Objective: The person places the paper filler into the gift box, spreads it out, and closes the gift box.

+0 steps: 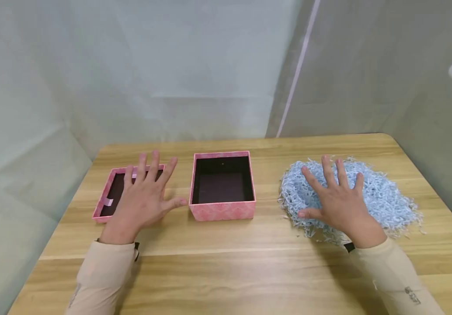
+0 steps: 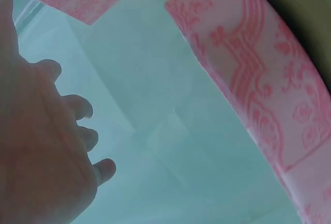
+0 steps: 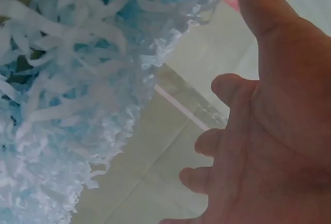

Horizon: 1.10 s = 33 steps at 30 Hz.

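Note:
My left hand (image 1: 141,199) is spread palm down over the pink box lid (image 1: 97,210), which lies inside-up at the left and is partly hidden by it. The lid has a dark lining and pale ribbon tabs. In the left wrist view, the lid's patterned side (image 2: 258,79) curves past the hand. Between the hands stands a pink patterned box (image 1: 223,211), its top uncovered, with a black interior. My right hand (image 1: 338,203), fingers fanned out, hovers over a heap of light blue shredded paper (image 1: 383,197). Neither hand holds anything.
Everything lies on a wood-grain table (image 1: 226,267) with a rounded far right corner. Pale cloth (image 1: 194,65) hangs behind the far edge and at the left, with a greyer part (image 1: 352,87) to the right. Loose paper bits lie round the heap.

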{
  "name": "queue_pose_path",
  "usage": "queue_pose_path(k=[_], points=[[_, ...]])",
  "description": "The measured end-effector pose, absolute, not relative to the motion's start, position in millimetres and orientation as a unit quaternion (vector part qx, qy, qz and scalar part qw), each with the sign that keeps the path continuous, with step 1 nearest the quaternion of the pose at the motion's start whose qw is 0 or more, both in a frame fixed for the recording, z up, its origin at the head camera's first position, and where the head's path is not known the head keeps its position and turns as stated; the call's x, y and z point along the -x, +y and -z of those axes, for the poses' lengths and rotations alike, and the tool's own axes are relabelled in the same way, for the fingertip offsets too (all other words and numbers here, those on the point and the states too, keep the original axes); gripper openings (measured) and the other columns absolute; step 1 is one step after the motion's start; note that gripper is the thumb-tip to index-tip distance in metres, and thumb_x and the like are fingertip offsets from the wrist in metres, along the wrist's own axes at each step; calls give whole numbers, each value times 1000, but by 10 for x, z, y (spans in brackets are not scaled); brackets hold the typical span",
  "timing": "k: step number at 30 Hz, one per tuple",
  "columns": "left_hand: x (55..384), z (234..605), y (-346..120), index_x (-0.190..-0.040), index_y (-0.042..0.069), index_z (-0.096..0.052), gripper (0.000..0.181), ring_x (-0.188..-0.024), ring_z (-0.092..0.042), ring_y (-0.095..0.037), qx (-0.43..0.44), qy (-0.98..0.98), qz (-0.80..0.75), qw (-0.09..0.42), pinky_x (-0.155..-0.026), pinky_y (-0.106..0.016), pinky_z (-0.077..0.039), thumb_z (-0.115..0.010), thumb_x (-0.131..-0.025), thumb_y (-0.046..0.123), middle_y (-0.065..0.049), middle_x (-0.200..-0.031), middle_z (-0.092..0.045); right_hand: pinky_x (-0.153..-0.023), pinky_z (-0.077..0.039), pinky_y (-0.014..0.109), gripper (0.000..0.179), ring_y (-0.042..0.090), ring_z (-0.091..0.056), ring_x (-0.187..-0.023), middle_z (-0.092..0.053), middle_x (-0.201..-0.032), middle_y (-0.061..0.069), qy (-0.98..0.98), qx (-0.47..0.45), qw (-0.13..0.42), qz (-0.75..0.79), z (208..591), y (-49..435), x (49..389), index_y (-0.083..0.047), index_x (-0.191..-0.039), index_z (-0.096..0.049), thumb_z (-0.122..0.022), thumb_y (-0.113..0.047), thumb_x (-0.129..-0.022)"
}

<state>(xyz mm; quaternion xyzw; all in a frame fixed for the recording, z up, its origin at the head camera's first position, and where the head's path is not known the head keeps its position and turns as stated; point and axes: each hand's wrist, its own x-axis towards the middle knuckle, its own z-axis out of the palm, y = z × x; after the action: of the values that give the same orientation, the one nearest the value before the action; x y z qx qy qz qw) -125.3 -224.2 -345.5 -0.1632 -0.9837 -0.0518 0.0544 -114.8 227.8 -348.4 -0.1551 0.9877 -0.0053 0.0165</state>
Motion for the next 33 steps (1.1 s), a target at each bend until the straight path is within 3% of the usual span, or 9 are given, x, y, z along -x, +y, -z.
queue_pose_path(k=[7,13,21,27,33], points=[[1264,3415,-2184,-164,26,1,100,-149,20,-36,192,-978,75,42,-112,-71,0,-52,-93,71,-15,-166,17,-100,1,85,116,47,20,-146,15,-163,26,987,158,26,24,3525,2285,1213,-26,-164,-14,-80,-62,-77],[1263,3491,-2036,-164,24,4,101,-150,16,-37,224,-963,150,-12,-114,-66,4,-45,-93,75,-16,-166,13,-101,1,84,115,53,14,-145,5,-164,29,987,149,60,32,3594,2149,1354,-24,-164,-18,-82,-60,-76],[1227,3606,-1812,-164,26,4,100,-152,11,-31,252,-950,183,-27,-116,-65,3,-60,-95,61,-8,-167,15,-103,2,82,75,56,2,-146,-19,-161,29,982,155,109,24,3633,2004,1459,-21,-153,-48,-78,-40,-88],[1216,3627,-1803,-164,22,2,104,-153,9,-30,249,-946,204,-29,-116,-63,2,-65,-93,56,-10,-168,12,-103,-10,82,37,56,-25,-141,-48,-147,25,981,190,45,22,3694,2055,1500,-16,-125,-74,-78,-20,-89],[1212,3646,-1801,-164,20,5,101,-153,7,-29,245,-944,221,-29,-117,-62,1,-61,-96,57,-9,-168,9,-102,-18,82,14,54,-43,-131,-64,-130,19,971,226,9,73,3601,2166,1537,-14,-102,-79,-77,-11,-89]])
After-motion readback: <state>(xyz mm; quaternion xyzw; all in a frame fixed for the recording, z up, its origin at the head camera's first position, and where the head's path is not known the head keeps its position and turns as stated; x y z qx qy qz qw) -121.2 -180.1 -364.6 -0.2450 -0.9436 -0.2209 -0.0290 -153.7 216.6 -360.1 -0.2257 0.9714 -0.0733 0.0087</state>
